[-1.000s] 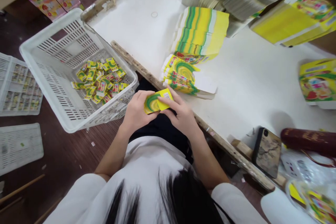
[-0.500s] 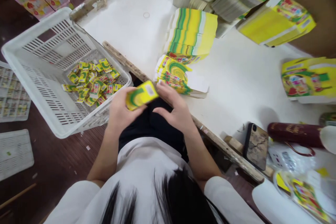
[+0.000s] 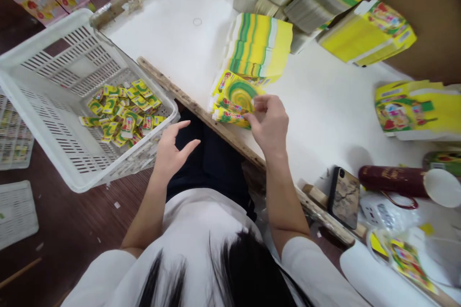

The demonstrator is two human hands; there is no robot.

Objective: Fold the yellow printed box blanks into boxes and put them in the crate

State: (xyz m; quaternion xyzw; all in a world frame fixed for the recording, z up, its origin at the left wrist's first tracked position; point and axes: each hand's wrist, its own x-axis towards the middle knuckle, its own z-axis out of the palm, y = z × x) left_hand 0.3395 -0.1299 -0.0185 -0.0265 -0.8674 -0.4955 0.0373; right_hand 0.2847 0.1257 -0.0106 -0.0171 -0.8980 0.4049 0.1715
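Note:
My right hand (image 3: 271, 122) is at the near stack of flat, unfolded cartons (image 3: 234, 96), yellow and green with a swirl print. Its thumb and fingers pinch the right end of the top carton. Over my lap, my left hand (image 3: 172, 151) is empty, thumb and fingers spread, beside the rim of a white plastic crate (image 3: 86, 187). Folded small yellow boxes (image 3: 127, 122) lie loosely heaped on the crate's floor. Just behind the near stack, a fanned row of more flat cartons (image 3: 257, 48) leans on the white table (image 3: 173, 33).
More carton bundles (image 3: 313, 5) stand at the back, with others (image 3: 414, 110) at the right. A phone (image 3: 344, 196), a dark red bottle (image 3: 392, 180) and a clear plastic bag (image 3: 387, 213) lie at the right. A wooden strip (image 3: 173, 86) edges the table.
The folded yellow box has left my left hand, which is now spread. My right hand has moved right, from open beside the stack to pinching the top carton.

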